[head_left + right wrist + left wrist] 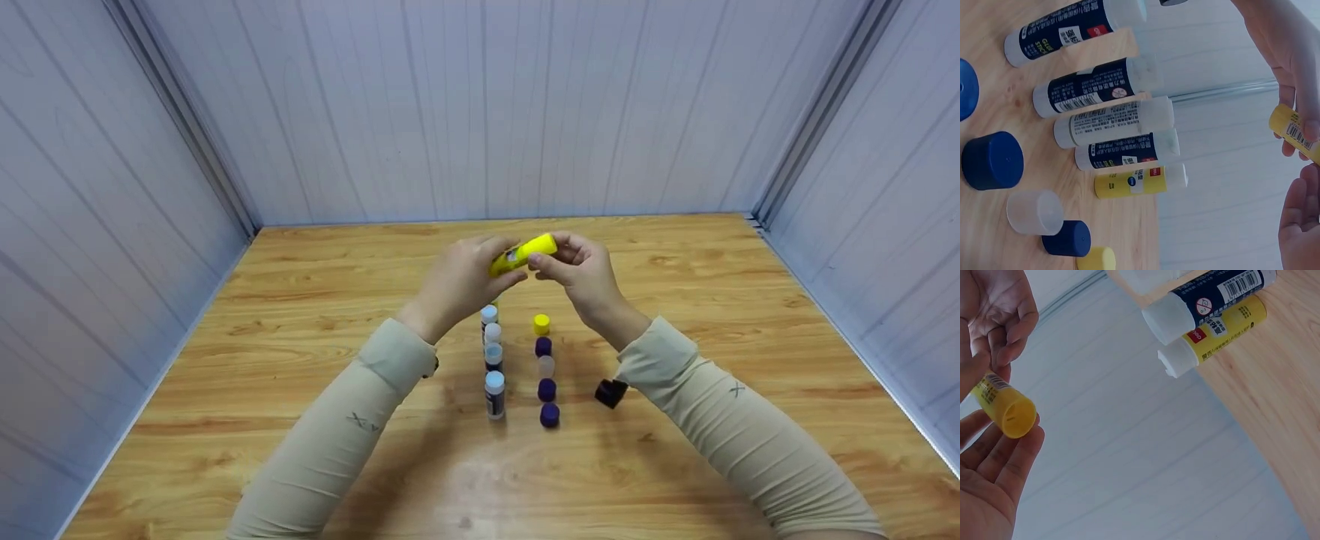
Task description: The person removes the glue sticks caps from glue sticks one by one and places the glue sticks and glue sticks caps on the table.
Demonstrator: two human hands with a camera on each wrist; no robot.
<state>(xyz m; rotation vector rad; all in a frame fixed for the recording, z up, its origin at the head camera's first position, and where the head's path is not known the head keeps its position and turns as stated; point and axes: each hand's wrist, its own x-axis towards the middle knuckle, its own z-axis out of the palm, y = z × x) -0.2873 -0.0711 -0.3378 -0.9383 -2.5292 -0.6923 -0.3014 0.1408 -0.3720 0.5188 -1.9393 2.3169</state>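
Observation:
A yellow glue stick (517, 256) is held up above the table, tilted with its bright yellow end up to the right. My left hand (474, 276) grips its lower part, fingers behind and thumb below. At the upper end, my right hand (589, 279) pinches it between thumb and fingers. In the right wrist view the barcode side of the glue stick (1297, 134) shows, partly beyond the frame edge. Below stand uncapped glue sticks in a row: dark blue ones (1089, 93), a whitish one (1112, 124) and a yellow one (1131, 183), all upright with pale tops.
Beside the sticks runs a row of loose caps: a yellow cap (541, 324), a translucent cap (546, 367) and several dark blue caps (550, 415). A small black object (611, 392) lies near my right forearm. Pale panels (480, 112) enclose the wooden table (337, 300) behind and at both sides.

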